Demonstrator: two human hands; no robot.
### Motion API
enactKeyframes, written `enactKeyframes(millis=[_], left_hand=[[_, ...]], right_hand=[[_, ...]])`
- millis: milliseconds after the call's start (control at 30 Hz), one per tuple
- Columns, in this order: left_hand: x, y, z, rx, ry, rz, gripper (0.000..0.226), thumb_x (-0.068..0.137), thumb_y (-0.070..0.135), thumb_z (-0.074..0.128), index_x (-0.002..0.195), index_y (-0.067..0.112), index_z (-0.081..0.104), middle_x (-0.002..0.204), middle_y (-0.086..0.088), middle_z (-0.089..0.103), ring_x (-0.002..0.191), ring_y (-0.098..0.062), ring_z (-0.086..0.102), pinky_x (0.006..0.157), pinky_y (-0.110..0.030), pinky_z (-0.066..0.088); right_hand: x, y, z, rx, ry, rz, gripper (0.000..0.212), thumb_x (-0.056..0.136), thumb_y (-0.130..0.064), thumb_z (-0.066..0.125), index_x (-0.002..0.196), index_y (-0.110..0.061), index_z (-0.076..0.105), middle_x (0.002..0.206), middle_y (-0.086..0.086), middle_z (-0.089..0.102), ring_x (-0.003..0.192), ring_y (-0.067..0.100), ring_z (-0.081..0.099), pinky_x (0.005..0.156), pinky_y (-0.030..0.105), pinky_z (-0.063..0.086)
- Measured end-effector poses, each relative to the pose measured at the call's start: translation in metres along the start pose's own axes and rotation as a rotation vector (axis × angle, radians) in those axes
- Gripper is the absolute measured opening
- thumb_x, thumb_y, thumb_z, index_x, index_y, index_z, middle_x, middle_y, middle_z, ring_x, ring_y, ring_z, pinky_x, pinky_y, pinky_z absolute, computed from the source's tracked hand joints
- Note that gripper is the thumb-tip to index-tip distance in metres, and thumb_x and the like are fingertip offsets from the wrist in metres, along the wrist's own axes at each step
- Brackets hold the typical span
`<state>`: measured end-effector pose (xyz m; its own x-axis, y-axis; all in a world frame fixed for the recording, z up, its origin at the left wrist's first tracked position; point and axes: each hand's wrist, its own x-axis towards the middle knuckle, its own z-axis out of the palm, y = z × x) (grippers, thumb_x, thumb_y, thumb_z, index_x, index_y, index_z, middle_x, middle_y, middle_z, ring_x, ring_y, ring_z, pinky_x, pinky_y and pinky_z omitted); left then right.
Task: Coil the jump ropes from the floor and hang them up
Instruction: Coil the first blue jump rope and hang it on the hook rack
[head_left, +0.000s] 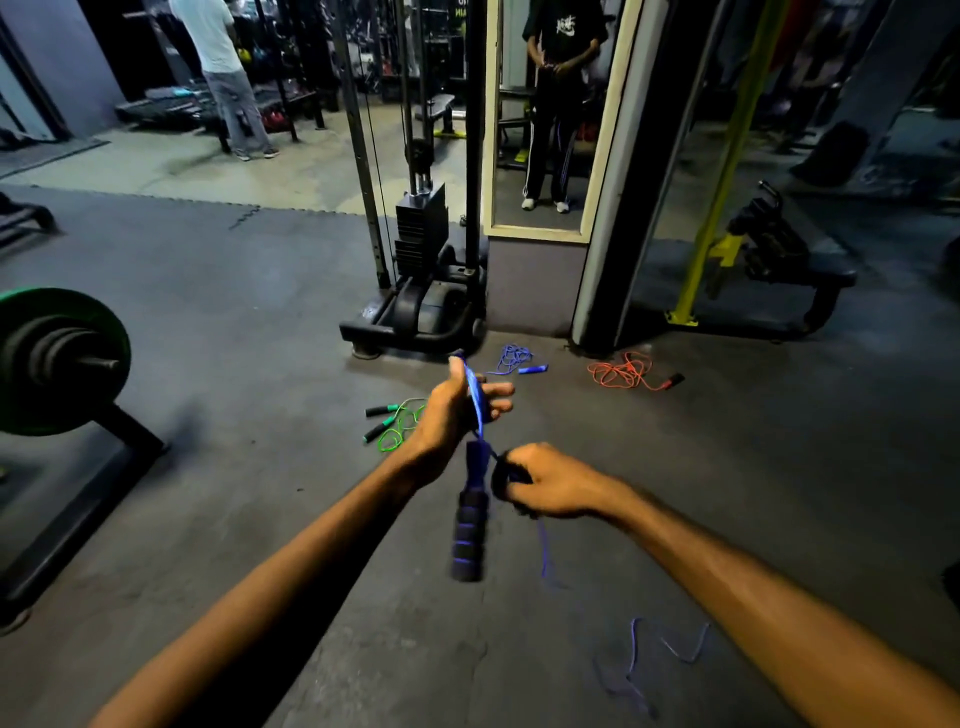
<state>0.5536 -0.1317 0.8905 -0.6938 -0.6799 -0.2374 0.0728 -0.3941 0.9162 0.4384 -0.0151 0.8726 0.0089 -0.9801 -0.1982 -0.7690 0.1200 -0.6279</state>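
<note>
I hold a blue jump rope at mid-frame. My left hand (457, 410) grips a loop of its blue cord, thumb up, fingers partly spread. A blue foam handle (470, 530) dangles below that hand. My right hand (540, 483) is closed on the other dark handle and the cord. The rest of the blue cord (636, 654) trails onto the floor at lower right. On the floor beyond lie a green rope (397, 423) with black handles, a second blue rope (514, 359) and an orange rope (626, 371).
A cable machine with a weight stack (421, 270) stands straight ahead. A barbell with a green plate (57, 358) sits on a rack at left. A mirror (545, 156) reflects a person. A bench with a yellow frame (769, 260) is at right. Another person (228, 78) stands far back.
</note>
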Motion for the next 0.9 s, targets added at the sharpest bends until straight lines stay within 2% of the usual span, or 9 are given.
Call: enactKeyframes(millis=[100, 167, 233, 333, 467, 533, 600, 700, 900], left_hand=[[-0.012, -0.005, -0.001, 0.587, -0.126, -0.031, 0.071, 0.103, 0.052, 0.006, 0.077, 0.013, 0.06, 0.069, -0.003, 0.072, 0.059, -0.009, 0.064, 0.066, -0.03, 0.044], [-0.018, -0.004, -0.004, 0.622, -0.288, -0.138, 0.09, 0.094, 0.065, -0.003, 0.087, 0.009, 0.067, 0.068, -0.011, 0.07, 0.058, -0.021, 0.063, 0.06, -0.03, 0.04], [-0.018, 0.001, -0.005, 0.485, -0.367, -0.225, 0.105, 0.087, 0.074, -0.006, 0.094, -0.001, 0.066, 0.057, -0.011, 0.059, 0.05, -0.025, 0.052, 0.052, -0.031, 0.032], [-0.014, 0.012, 0.001, -0.126, -0.332, -0.267, 0.108, 0.084, 0.083, 0.011, 0.094, -0.01, 0.067, 0.062, -0.012, 0.053, 0.049, -0.024, 0.048, 0.048, -0.027, 0.04], [0.003, 0.006, -0.007, -0.407, -0.075, 0.046, 0.097, 0.091, 0.072, 0.017, 0.107, -0.011, 0.064, 0.099, -0.019, 0.073, 0.078, -0.027, 0.071, 0.074, -0.033, 0.056], [0.006, -0.001, -0.005, -0.163, 0.014, 0.142, 0.083, 0.096, 0.064, 0.02, 0.107, -0.007, 0.061, 0.1, -0.017, 0.073, 0.08, -0.023, 0.069, 0.079, -0.036, 0.052], [-0.001, -0.007, -0.003, 0.397, 0.033, 0.263, 0.063, 0.097, 0.055, 0.026, 0.099, 0.002, 0.061, 0.086, -0.005, 0.072, 0.072, -0.01, 0.064, 0.073, -0.037, 0.05], [-0.012, -0.008, 0.003, 0.825, -0.218, 0.138, 0.078, 0.097, 0.059, 0.015, 0.1, -0.001, 0.065, 0.073, -0.004, 0.069, 0.065, -0.013, 0.064, 0.07, -0.037, 0.052], [-0.008, 0.015, 0.013, -0.142, -0.322, -0.14, 0.107, 0.086, 0.08, 0.009, 0.097, -0.009, 0.066, 0.064, -0.013, 0.06, 0.056, -0.025, 0.054, 0.056, -0.031, 0.044]], right_hand=[[0.002, -0.012, -0.038, -0.076, 0.149, -0.118, 0.007, 0.078, -0.011, 0.067, 0.074, -0.005, 0.067, 0.065, -0.002, 0.062, 0.052, 0.001, 0.051, 0.055, 0.022, 0.041], [0.004, -0.005, -0.058, 0.01, 0.245, -0.113, 0.008, 0.074, -0.02, 0.076, 0.073, -0.014, 0.071, 0.063, -0.004, 0.064, 0.055, 0.0, 0.05, 0.057, 0.026, 0.043], [0.006, 0.008, -0.056, 0.204, 0.389, -0.082, 0.02, 0.071, -0.031, 0.081, 0.072, -0.016, 0.068, 0.063, 0.0, 0.065, 0.057, 0.005, 0.051, 0.054, 0.027, 0.043], [0.009, 0.02, -0.029, 0.459, 0.578, 0.034, 0.025, 0.089, -0.032, 0.065, 0.074, -0.012, 0.064, 0.058, 0.002, 0.051, 0.054, 0.011, 0.043, 0.053, 0.033, 0.041], [-0.002, 0.018, 0.009, 0.423, 0.237, 0.147, 0.019, 0.096, -0.017, 0.049, 0.086, -0.008, 0.062, 0.058, 0.002, 0.049, 0.048, 0.01, 0.046, 0.053, 0.035, 0.047], [-0.006, 0.0, 0.002, 0.284, 0.088, 0.057, 0.012, 0.092, -0.014, 0.055, 0.085, -0.005, 0.059, 0.061, 0.003, 0.054, 0.053, 0.012, 0.052, 0.054, 0.035, 0.051], [-0.004, -0.018, -0.024, 0.206, 0.098, -0.027, 0.011, 0.087, -0.009, 0.06, 0.076, -0.011, 0.063, 0.06, 0.0, 0.058, 0.052, 0.009, 0.054, 0.053, 0.033, 0.05], [-0.003, -0.028, -0.069, 0.165, 0.209, -0.144, 0.011, 0.079, -0.004, 0.067, 0.072, -0.012, 0.068, 0.06, 0.0, 0.065, 0.052, 0.003, 0.056, 0.051, 0.025, 0.046], [0.01, 0.014, -0.055, 0.467, 0.528, 0.019, 0.009, 0.088, -0.013, 0.066, 0.081, -0.007, 0.065, 0.058, 0.007, 0.056, 0.047, 0.011, 0.049, 0.044, 0.025, 0.04]])
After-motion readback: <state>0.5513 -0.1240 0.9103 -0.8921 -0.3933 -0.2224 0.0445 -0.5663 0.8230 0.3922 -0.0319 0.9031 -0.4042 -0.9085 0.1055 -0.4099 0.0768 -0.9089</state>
